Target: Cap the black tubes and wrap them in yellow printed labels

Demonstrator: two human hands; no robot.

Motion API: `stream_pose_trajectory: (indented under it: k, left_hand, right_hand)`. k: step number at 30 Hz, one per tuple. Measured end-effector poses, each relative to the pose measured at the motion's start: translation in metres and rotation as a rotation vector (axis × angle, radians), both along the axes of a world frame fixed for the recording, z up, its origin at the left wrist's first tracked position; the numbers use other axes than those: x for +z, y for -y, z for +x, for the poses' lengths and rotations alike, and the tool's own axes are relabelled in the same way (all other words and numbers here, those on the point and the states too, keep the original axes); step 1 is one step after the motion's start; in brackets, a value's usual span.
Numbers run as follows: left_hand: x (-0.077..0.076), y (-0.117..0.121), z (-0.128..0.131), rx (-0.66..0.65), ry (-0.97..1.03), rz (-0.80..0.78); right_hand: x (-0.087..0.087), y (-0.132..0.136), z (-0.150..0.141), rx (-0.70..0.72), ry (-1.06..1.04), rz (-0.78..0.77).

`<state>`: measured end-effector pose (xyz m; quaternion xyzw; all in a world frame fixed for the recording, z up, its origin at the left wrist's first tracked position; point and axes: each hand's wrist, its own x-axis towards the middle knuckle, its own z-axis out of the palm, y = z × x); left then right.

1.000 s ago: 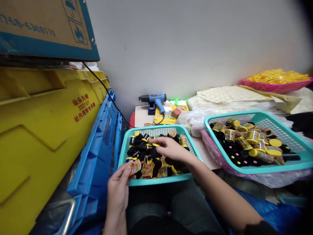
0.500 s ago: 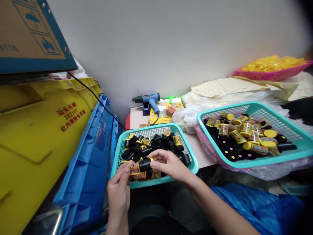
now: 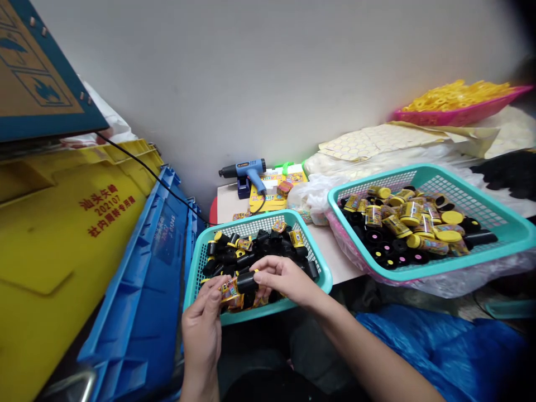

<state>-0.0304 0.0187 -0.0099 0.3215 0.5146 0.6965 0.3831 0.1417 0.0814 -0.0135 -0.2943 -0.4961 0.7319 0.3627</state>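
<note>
Between my two hands lies a small black tube [image 3: 246,282] with a colourful printed sleeve [image 3: 229,290] at its left part. My left hand [image 3: 203,332] pinches the sleeved end between thumb and fingers. At the other end, my right hand [image 3: 287,279] grips the black part, where a bit of yellow shows by the fingertips. Both hands are over the near side of a smaller turquoise basket [image 3: 325,278]. It holds several loose black tubes [image 3: 268,245], some with yellow ends and printed sleeves. The fingers partly hide the tube's ends.
A larger turquoise basket [image 3: 435,271] with sleeved, yellow-capped pieces [image 3: 412,212] stands right. Behind are a blue heat gun [image 3: 251,168], a yellow printed box [image 3: 268,204] and a pink tray [image 3: 452,117] of yellow parts. Blue [image 3: 138,301] and yellow crates [image 3: 54,251] border the left.
The view has shifted slightly, so the surroundings sit further left. Both hands keep hold of the tube, and less of its yellow right end shows.
</note>
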Motion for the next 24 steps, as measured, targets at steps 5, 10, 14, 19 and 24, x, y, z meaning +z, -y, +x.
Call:
stream_pose_trajectory:
  k: [5, 10, 14, 19, 24]
  left_hand:
    - [0.005, -0.001, 0.002, 0.006, 0.139, -0.087]
    - [0.008, -0.002, 0.005, -0.004, 0.151, -0.106]
    - [0.005, 0.000, 0.003, -0.052, 0.024, -0.087]
    - [0.005, 0.006, -0.009, -0.159, -0.192, -0.106]
    - [0.008, 0.012, -0.012, -0.226, -0.398, -0.065]
  right_hand:
    - [-0.002, -0.003, 0.000, 0.083, -0.003, -0.012]
    - [-0.005, -0.002, -0.004, 0.106, -0.018, -0.097]
    - [-0.002, 0.002, -0.008, 0.137, -0.054, -0.139]
    - [0.004, 0.011, -0.016, 0.037, -0.062, -0.117]
    - [-0.002, 0.019, -0.027, 0.042, -0.170, -0.110]
